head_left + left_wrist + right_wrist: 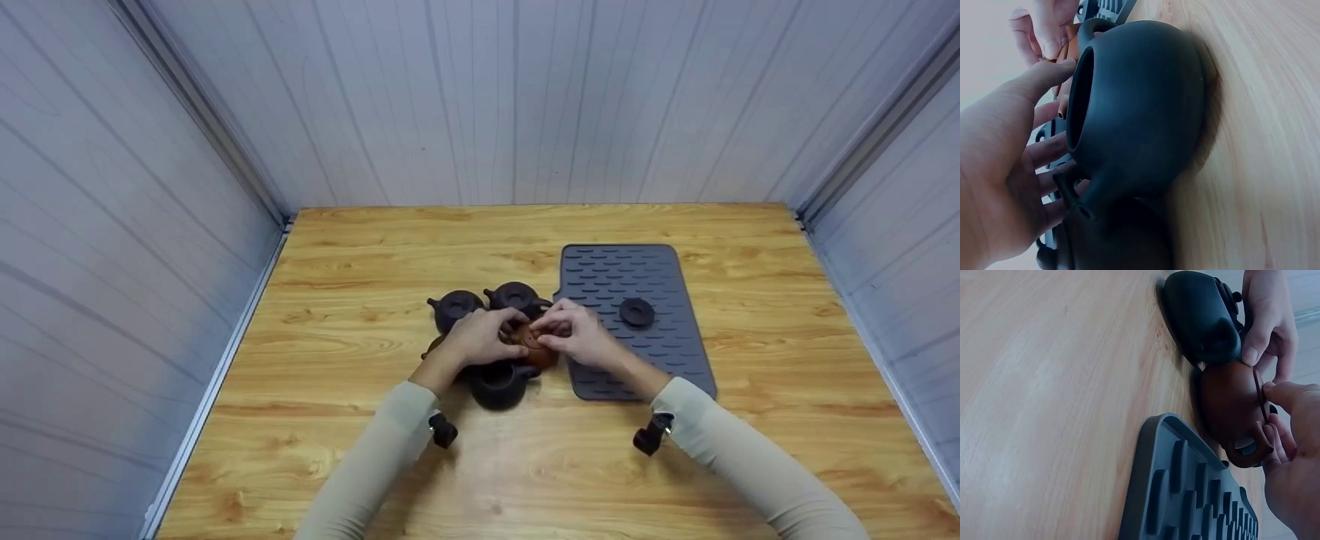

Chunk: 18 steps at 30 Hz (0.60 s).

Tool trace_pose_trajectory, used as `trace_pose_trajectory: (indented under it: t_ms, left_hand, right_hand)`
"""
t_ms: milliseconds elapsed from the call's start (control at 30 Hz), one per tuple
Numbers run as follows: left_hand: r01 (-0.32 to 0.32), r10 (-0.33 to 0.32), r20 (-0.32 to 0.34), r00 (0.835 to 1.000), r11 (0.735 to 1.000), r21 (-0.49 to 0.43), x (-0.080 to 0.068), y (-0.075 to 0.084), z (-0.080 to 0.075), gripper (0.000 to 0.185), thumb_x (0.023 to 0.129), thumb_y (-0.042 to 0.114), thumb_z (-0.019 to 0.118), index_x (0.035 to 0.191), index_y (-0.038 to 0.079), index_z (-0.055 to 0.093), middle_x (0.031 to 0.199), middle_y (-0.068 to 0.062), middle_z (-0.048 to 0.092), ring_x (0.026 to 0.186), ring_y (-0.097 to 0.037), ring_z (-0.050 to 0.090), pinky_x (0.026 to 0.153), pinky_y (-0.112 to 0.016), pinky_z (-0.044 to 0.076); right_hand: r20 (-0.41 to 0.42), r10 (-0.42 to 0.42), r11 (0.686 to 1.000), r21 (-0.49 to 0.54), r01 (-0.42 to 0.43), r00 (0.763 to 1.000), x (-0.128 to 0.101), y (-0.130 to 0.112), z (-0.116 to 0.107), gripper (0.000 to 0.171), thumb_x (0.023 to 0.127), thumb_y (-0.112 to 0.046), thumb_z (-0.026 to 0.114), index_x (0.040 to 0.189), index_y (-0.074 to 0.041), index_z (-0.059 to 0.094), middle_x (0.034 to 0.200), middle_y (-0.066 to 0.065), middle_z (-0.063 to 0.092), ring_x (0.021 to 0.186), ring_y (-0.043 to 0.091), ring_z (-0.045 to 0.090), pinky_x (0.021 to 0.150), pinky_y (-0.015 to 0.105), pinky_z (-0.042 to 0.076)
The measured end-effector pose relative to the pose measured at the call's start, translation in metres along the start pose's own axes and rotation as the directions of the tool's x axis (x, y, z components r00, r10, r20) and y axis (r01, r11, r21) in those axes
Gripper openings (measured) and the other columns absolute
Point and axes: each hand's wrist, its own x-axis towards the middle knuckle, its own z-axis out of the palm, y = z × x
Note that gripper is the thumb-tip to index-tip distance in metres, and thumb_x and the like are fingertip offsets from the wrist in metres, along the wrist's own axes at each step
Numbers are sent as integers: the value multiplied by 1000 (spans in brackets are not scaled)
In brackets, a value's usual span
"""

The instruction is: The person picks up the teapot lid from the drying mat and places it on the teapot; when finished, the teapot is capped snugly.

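Sleeved forearms enter from the lower edge of the head view and meet over a cluster of small clay teapots on the wooden counter (pixel 360 262). Left hand (pixel 474 339): fingers curled onto the side of the brown teapot (pixel 541 352), steadying its body. Right hand (pixel 581 334): thumb and fingertips pinching the thin edge of the brown lid (pixel 1261 396), which the right wrist view shows seated at, or just lifting from, the pot's mouth; which of the 2 cannot be told from these views.

The brown teapot stands between the hands, just beside the left edge of the grey ridged mat (pixel 660 360). 3 dark teapots surround it: 1 open-mouthed and lidless nearest the person (pixel 496 384), filling the left wrist view (pixel 1140 112), and 2 behind it, a rear left teapot (pixel 455 307) and a rear right teapot (pixel 516 298), both apparently lidded. 1 dark lid (pixel 637 312) lies alone on the mat, well apart from the pots.

Progress, as judged: 1 lid is already off and set on the mat, most likely that of the open dark pot. The brown pot's lid is now in hand. The 2 rear pots appear untouched, so roughly half or more of the work remains.
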Motion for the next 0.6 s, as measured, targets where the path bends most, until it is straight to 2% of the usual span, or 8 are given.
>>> trace_pose_trajectory:
  t_ms: [100,233,333,433,600]
  left_hand:
    - [4,-3,-47,999,1000,15,-5,1,-3,53,85,51,75,133,30,63,115,4,77,109,-16,72,97,-43,53]
    - [-10,10,-151,989,1000,3,-14,1,-10,50,84,46,77,128,27,66,117,2,77,111,-21,69,95,-44,53]
    - [-40,39,-230,973,999,-1,-23,1,-15,46,84,43,77,126,25,66,119,2,74,112,-23,68,94,-44,53]
    - [-71,64,-300,952,997,-10,-33,0,-19,43,85,39,77,124,23,68,116,1,73,105,-24,69,88,-42,55]
    - [-89,77,-373,925,996,-16,-51,-2,-25,42,84,38,77,122,23,68,114,2,72,98,-20,68,84,-39,54]
  right_hand:
    - [-2,-1,1000,11,1,1000,0,0,1,20,90,-13,76,110,-14,79,106,10,61,86,10,64,77,21,55]
    - [-5,-7,1000,15,7,1000,0,0,2,20,90,-12,76,110,-13,78,106,11,60,86,9,63,77,19,53]
    - [-6,-12,1000,18,12,1000,0,0,2,20,90,-12,76,110,-12,78,106,12,60,85,9,63,76,19,53]
    - [-6,-8,1000,11,8,1000,0,-1,2,20,90,-13,77,110,-13,78,105,12,60,85,10,63,76,19,53]
    - [-3,3,1000,-3,-3,1000,0,-2,1,20,89,-14,77,109,-14,79,105,12,61,85,13,63,75,20,53]
